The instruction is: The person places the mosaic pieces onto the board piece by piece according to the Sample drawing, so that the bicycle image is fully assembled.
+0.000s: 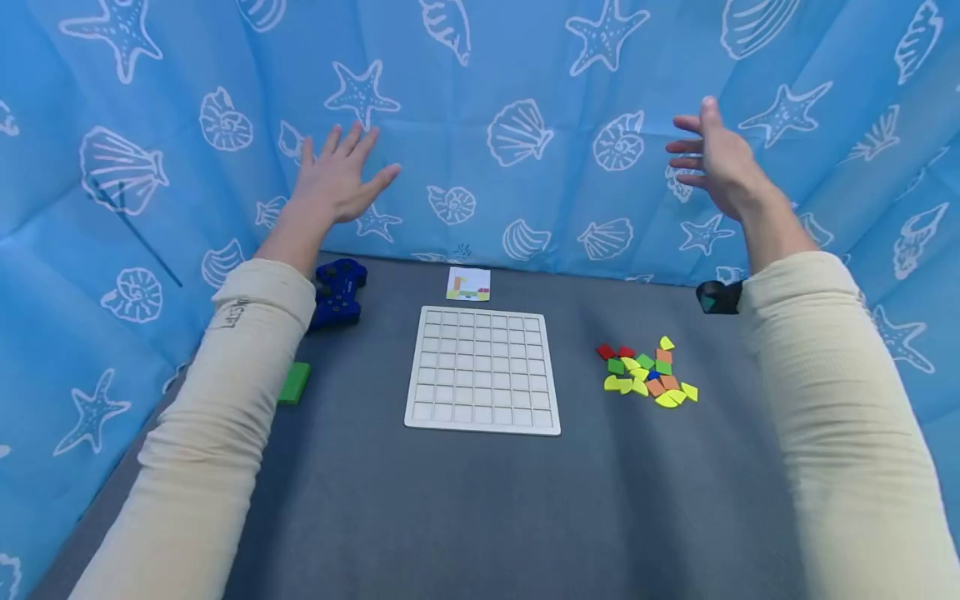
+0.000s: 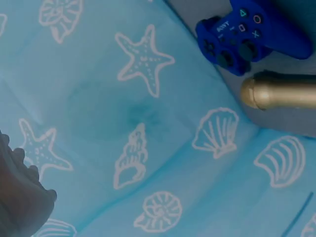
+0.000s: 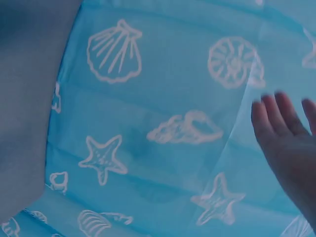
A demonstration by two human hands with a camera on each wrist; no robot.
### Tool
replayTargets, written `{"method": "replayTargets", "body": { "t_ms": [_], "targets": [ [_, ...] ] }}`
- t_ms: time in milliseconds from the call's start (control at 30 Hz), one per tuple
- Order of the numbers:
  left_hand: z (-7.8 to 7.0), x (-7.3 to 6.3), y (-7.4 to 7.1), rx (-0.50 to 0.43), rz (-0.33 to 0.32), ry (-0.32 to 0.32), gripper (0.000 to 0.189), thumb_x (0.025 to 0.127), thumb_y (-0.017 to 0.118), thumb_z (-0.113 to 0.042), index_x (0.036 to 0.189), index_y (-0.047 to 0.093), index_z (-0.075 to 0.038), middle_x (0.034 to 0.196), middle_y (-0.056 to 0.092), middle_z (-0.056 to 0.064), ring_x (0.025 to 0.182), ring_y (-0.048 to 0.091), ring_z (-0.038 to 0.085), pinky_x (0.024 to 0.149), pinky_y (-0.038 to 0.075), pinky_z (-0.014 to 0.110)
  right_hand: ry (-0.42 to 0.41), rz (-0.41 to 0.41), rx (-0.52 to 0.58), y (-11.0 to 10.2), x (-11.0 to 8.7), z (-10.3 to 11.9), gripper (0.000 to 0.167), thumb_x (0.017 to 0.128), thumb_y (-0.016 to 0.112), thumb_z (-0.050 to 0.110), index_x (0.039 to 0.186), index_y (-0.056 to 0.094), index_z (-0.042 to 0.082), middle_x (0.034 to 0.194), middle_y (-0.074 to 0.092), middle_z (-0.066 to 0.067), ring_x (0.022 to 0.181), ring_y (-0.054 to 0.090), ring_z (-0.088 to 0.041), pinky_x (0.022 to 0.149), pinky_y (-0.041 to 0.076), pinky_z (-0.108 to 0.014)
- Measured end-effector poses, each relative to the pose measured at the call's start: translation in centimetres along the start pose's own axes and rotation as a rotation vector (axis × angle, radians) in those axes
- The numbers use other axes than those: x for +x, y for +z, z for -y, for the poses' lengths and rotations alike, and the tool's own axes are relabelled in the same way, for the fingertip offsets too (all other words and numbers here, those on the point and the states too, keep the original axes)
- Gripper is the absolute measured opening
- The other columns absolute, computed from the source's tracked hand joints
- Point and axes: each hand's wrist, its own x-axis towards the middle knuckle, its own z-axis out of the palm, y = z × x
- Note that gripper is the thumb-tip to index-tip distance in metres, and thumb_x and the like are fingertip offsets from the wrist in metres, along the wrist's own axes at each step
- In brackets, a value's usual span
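Note:
Raised in front of the blue curtain, my left hand [image 1: 335, 177] has its fingers spread and holds nothing. My right hand [image 1: 722, 162] is up on the other side, fingers loosely extended, also holding nothing; the right wrist view shows its fingers [image 3: 279, 116] against the curtain. Between the arms, a white grid board [image 1: 483, 369] lies flat on the grey table. Right of it lies a loose group of small tiles [image 1: 647, 375] in red, green, yellow, orange and blue. Behind the board lies a small card [image 1: 468, 284] printed with a coloured block pattern.
A blue game controller [image 1: 339, 292] lies at the back left, beside a gold cylinder [image 2: 284, 93] in the left wrist view. A green block [image 1: 294, 383] is partly hidden by the left sleeve. A dark object [image 1: 718, 297] sits by the right sleeve. The curtain [image 1: 480, 108] encloses the table.

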Motion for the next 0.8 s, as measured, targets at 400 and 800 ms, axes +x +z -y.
{"method": "replayTargets", "body": {
  "t_ms": [400, 800],
  "targets": [
    [2.1, -2.2, 4.7, -0.181, -0.057, 0.172, 0.074, 0.099, 0.027, -0.058, 0.155, 0.003, -0.015, 0.159, -0.002, 0.010, 0.143, -0.008, 0.031, 0.108, -0.009, 0.056, 0.035, 0.252, 0.540, -4.3, -3.6, -9.7, 0.076, 0.094, 0.030, 0.062, 0.154, 0.018, 0.016, 0.116, 0.064, -0.003, 0.105, 0.062, -0.014, 0.097, 0.042, -0.027],
    [2.3, -3.7, 10.4, -0.466, -0.088, 0.225, 0.076, 0.099, 0.038, -0.054, 0.155, 0.008, -0.011, 0.158, 0.003, 0.015, 0.143, -0.007, 0.030, 0.109, -0.004, 0.058, 0.133, 0.287, 0.853, -4.6, -7.7, -21.1, 0.060, 0.093, 0.036, 0.060, 0.132, 0.054, 0.018, 0.121, 0.062, -0.009, 0.112, 0.059, -0.022, 0.092, 0.047, -0.034]
  ]
}}
